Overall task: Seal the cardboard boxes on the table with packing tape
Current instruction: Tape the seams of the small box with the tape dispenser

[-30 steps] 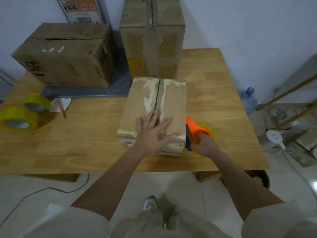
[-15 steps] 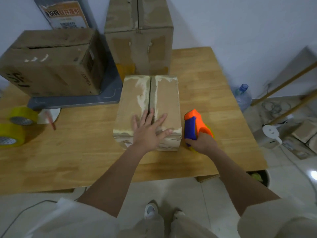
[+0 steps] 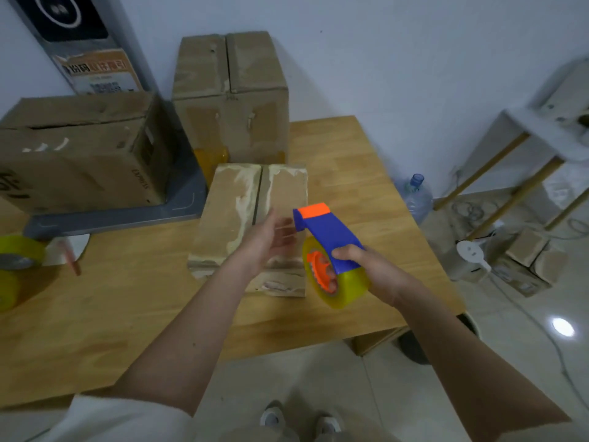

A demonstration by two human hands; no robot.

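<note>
The right hand (image 3: 366,266) grips the tape dispenser (image 3: 331,250) above the small box (image 3: 242,218) near the worktop's (image 3: 127,314) front edge; the left hand (image 3: 267,240), fingers loose, reaches toward the dispenser's nose.

The room is evenly but rather dimly lit, soft and bluish on the wall, with one hard white glare spot (image 3: 563,327) on the glossy floor tiles off the table's right edge. Shadows are faint. The left hand (image 3: 271,240) is smeared by motion blur, and the wide lens bends and softens everything toward the frame's corners.
</note>
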